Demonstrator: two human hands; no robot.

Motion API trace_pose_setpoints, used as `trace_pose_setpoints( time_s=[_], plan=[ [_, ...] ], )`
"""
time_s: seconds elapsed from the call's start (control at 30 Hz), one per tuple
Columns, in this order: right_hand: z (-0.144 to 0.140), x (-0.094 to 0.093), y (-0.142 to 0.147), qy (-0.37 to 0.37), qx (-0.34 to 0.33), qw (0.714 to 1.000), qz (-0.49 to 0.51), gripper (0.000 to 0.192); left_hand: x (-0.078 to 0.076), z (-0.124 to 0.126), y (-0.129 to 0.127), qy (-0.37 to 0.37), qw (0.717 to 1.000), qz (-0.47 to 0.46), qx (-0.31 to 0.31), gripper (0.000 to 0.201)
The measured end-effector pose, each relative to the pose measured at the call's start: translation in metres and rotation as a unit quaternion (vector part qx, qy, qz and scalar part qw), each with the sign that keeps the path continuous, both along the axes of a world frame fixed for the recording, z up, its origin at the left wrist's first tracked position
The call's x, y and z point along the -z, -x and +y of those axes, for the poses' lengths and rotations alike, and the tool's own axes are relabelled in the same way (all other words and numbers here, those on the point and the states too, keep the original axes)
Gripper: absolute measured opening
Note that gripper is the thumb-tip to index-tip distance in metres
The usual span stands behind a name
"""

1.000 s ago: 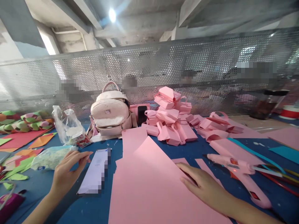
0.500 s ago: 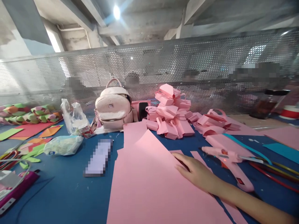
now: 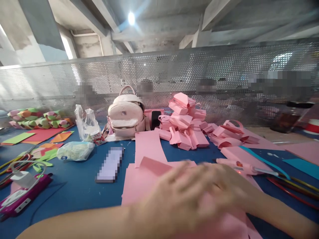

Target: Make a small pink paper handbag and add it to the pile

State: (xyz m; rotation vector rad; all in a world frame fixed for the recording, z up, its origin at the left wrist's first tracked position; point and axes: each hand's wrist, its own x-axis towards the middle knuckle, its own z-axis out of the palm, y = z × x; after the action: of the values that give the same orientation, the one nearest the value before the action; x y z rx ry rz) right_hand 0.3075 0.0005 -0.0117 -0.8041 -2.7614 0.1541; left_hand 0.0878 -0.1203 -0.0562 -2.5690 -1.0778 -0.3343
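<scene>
Both hands meet over a large pink paper sheet (image 3: 139, 181) lying at the near middle of the blue worktop (image 3: 74, 189). The left hand (image 3: 174, 199), its forearm crossing the bottom of the view, and the right hand (image 3: 224, 187) overlap in a motion blur on the sheet, whose far corner is folded up; whether the fingers are spread flat or pinching the paper cannot be told. A phone (image 3: 109, 165) lies just left of the sheet, a pink glue gun (image 3: 239, 166) just right. Behind stand a pale backpack (image 3: 126, 116) and a heap of folded pink paper boxes (image 3: 185, 124).
</scene>
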Motion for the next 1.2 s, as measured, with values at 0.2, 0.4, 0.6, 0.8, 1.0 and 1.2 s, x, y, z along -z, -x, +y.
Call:
trace_pose_setpoints(
  time_s=[0.2,0.4,0.6,0.8,1.0,1.2],
  plan=[
    [-0.010,-0.014,0.005,-0.176,-0.071,0.982,0.011,0.049,-0.064,0.073,0.043,0.050,0.992,-0.042,-0.110,0.056],
    [-0.005,-0.011,0.021,-0.227,-0.096,0.969,-0.010,0.050,-0.029,0.070,0.065,0.090,0.987,-0.048,-0.126,0.069],
    [-0.004,0.008,0.023,0.015,-0.057,0.997,-0.052,0.054,-0.011,0.062,0.079,0.121,0.987,-0.043,-0.093,0.071],
    [-0.006,0.012,0.030,0.089,-0.029,0.995,-0.046,0.044,0.003,0.058,0.083,0.155,0.982,-0.057,-0.087,0.063],
    [-0.009,0.033,0.023,0.093,0.021,0.995,-0.027,0.061,0.008,0.046,0.081,0.148,0.983,-0.085,-0.073,0.054],
    [-0.017,0.046,0.022,0.163,0.048,0.983,-0.072,0.069,0.017,0.041,0.084,0.111,0.990,-0.059,-0.067,0.055]
  ],
)
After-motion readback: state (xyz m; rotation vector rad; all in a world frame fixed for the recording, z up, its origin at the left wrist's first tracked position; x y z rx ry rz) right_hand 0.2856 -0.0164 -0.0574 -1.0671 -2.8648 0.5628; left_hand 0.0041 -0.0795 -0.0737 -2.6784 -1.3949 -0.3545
